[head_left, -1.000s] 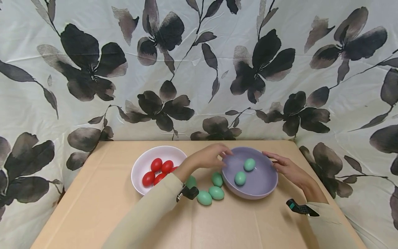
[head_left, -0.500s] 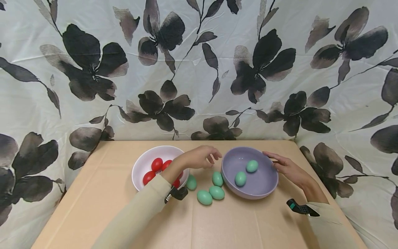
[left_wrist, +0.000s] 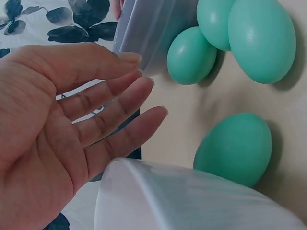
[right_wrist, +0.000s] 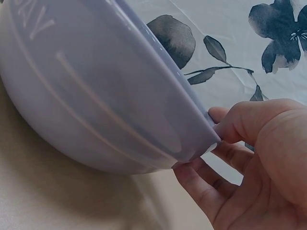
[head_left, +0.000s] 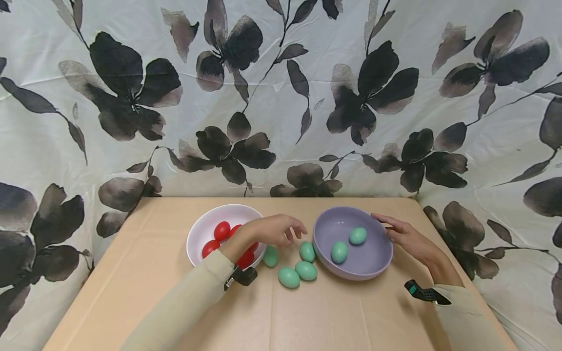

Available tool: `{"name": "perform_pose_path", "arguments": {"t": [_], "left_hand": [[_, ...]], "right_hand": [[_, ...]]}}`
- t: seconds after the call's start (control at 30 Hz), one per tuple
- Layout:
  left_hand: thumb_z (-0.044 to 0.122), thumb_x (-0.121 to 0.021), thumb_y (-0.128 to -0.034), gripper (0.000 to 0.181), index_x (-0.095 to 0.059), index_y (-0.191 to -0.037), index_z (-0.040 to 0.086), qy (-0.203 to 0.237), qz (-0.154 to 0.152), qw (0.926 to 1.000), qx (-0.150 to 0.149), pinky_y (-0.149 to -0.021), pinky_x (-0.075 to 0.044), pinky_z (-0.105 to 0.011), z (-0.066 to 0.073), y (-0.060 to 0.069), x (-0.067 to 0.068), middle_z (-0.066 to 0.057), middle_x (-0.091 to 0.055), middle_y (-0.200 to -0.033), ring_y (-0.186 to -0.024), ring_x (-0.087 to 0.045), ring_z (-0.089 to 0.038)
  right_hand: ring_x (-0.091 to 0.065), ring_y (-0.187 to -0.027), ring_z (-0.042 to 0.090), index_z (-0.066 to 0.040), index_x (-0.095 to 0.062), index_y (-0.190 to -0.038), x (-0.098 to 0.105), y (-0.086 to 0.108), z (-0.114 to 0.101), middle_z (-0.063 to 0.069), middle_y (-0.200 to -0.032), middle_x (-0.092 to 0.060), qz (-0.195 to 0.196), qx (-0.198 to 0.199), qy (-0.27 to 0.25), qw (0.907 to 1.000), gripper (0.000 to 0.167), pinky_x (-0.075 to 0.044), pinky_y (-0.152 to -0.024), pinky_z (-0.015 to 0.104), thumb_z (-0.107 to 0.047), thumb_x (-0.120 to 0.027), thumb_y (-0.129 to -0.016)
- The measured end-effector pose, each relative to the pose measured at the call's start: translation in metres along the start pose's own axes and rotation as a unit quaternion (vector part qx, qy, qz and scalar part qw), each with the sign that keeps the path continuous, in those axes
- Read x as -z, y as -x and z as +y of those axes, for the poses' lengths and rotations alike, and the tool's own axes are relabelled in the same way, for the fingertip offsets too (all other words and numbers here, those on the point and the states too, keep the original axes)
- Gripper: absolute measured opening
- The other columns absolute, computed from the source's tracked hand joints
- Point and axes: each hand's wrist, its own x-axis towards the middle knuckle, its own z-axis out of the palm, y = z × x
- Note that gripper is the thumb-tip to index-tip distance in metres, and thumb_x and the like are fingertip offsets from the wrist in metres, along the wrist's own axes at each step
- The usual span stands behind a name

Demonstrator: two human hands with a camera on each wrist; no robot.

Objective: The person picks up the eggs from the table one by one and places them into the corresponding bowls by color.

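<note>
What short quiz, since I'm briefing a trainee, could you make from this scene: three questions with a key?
1. Count: how many green eggs lie in the purple bowl?
2. Identify: which hand touches that bowl's rim?
3. True or false: the left hand is holding an egg.

Key:
1. Two.
2. The right hand.
3. False; the left hand holds nothing.

my left hand (head_left: 274, 230) and beige sleeve (head_left: 184, 300) partly hide the round white bowl (head_left: 202, 228) and some smooth red eggs (head_left: 245, 260); the left wrist view crops that bowl. pale lettering (right_wrist: 37, 28) on the round lavender bowl (right_wrist: 110, 100) runs off my right wrist view.
</note>
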Motion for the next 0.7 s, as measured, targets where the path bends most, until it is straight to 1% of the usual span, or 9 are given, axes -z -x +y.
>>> {"name": "perform_pose_path", "arguments": {"t": [0.1,0.2,0.3,0.4,0.47,0.6,0.7], "left_hand": [[-0.005,-0.061,-0.0900,0.044,-0.063,-0.132,0.008,0.003,-0.002,1.0000,0.004,-0.084,-0.056,-0.024,-0.001,0.001,-0.001,-0.017,-0.067,-0.125,-0.105,-0.068,-0.022],[-0.004,-0.062,-0.0906,0.044,-0.064,-0.132,0.010,0.000,-0.002,0.9999,0.012,-0.085,-0.055,-0.024,-0.002,0.002,-0.003,-0.015,-0.067,-0.124,-0.105,-0.067,-0.020],[-0.003,-0.062,-0.0911,0.044,-0.063,-0.133,0.011,-0.004,-0.007,0.9998,0.018,-0.085,-0.055,-0.023,-0.003,0.001,-0.005,-0.014,-0.067,-0.124,-0.104,-0.067,-0.018],[-0.001,-0.063,-0.0910,0.045,-0.062,-0.135,0.011,-0.007,-0.010,0.9998,0.018,-0.085,-0.055,-0.022,-0.004,0.000,-0.006,-0.013,-0.067,-0.124,-0.104,-0.067,-0.017],[-0.002,-0.063,-0.0904,0.047,-0.061,-0.136,0.010,-0.008,-0.005,0.9998,0.016,-0.086,-0.055,-0.023,-0.005,-0.002,-0.007,-0.012,-0.067,-0.124,-0.104,-0.067,-0.017],[-0.003,-0.063,-0.0892,0.050,-0.059,-0.138,0.007,-0.017,0.017,0.9996,0.014,-0.087,-0.054,-0.024,-0.006,-0.007,-0.011,-0.011,-0.067,-0.123,-0.105,-0.068,-0.020],[-0.002,-0.064,-0.0888,0.050,-0.058,-0.138,0.002,-0.032,0.034,0.9989,0.011,-0.089,-0.054,-0.026,-0.006,-0.011,-0.015,-0.012,-0.067,-0.123,-0.104,-0.069,-0.022]], "right_hand": [[-0.028,-0.147,0.043,-0.014,-0.040,-0.156,0.000,0.000,0.000,0.014,-0.163,-0.033,0.000,0.000,0.000,1.0000,0.050,-0.041,-0.097,0.012,-0.009,-0.044,-0.107],[-0.031,-0.145,0.044,-0.014,-0.041,-0.156,0.000,0.000,0.000,0.014,-0.163,-0.033,0.000,0.000,0.001,1.0000,0.050,-0.041,-0.097,0.012,-0.008,-0.044,-0.107],[-0.035,-0.143,0.045,-0.015,-0.041,-0.156,0.000,-0.001,0.000,0.014,-0.163,-0.034,0.002,-0.001,0.006,1.0000,0.050,-0.041,-0.096,0.013,-0.007,-0.043,-0.106],[-0.036,-0.143,0.045,-0.015,-0.041,-0.156,0.001,-0.001,0.000,0.013,-0.163,-0.034,0.002,-0.003,0.007,1.0000,0.050,-0.041,-0.096,0.013,-0.007,-0.043,-0.106],[-0.036,-0.143,0.045,-0.015,-0.041,-0.156,0.001,-0.001,0.000,0.013,-0.163,-0.033,0.002,-0.004,0.005,1.0000,0.050,-0.041,-0.096,0.013,-0.008,-0.043,-0.106],[-0.035,-0.143,0.045,-0.015,-0.041,-0.156,0.002,-0.002,0.001,0.013,-0.163,-0.033,0.001,-0.004,0.003,1.0000,0.050,-0.041,-0.096,0.013,-0.008,-0.043,-0.106],[-0.035,-0.143,0.045,-0.015,-0.041,-0.156,0.003,-0.003,0.002,0.013,-0.163,-0.033,0.000,-0.003,0.000,1.0000,0.050,-0.042,-0.096,0.014,-0.008,-0.043,-0.107]]}}
